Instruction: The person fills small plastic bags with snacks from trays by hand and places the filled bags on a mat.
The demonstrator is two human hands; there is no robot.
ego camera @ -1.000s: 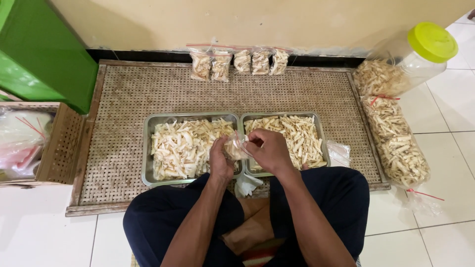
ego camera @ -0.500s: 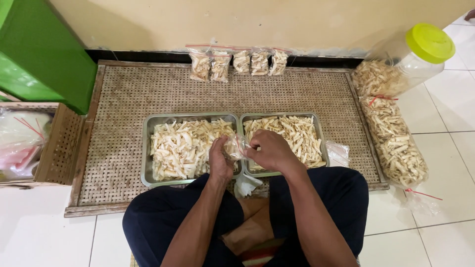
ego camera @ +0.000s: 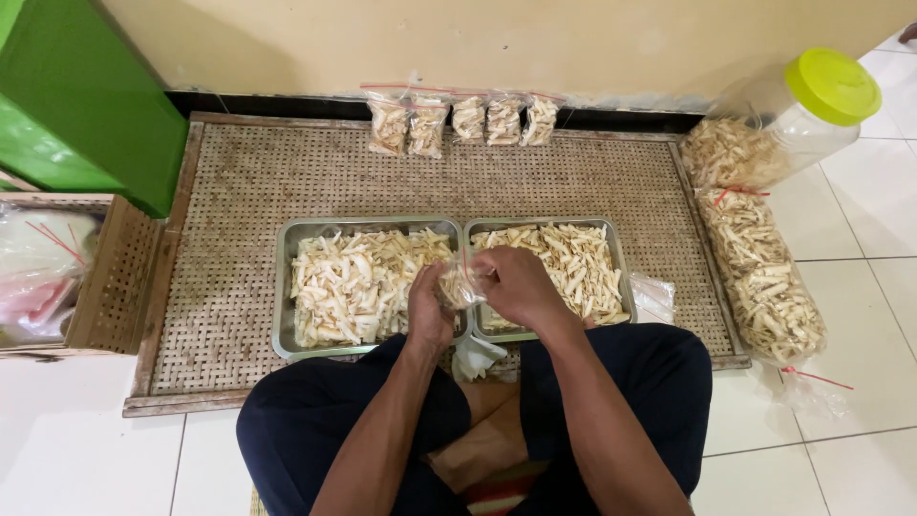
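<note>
Hands closed in since a second ago: left hand (ego camera: 429,311) and right hand (ego camera: 511,287) now pinch one small clear snack bag (ego camera: 460,285) between the two metal trays (ego camera: 611,256), mid-pack by my judgement.

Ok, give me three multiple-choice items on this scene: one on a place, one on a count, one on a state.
1. Where do the two metal trays sit?
A. on the white tiles
B. on the woven mat
C. on the green box

2. How many small filled bags line the wall?
A. five
B. two
C. nine

3. What state is the clear jar with the lime-green lid in?
A. upright and open
B. lying tilted with the lid on
C. broken in pieces

Answers:
1 B, both trays of pale snack strips rest side by side on the mat.
2 A, five bags stand in a row at the mat's far edge.
3 B, the jar leans on its side and the lid is on.
</note>
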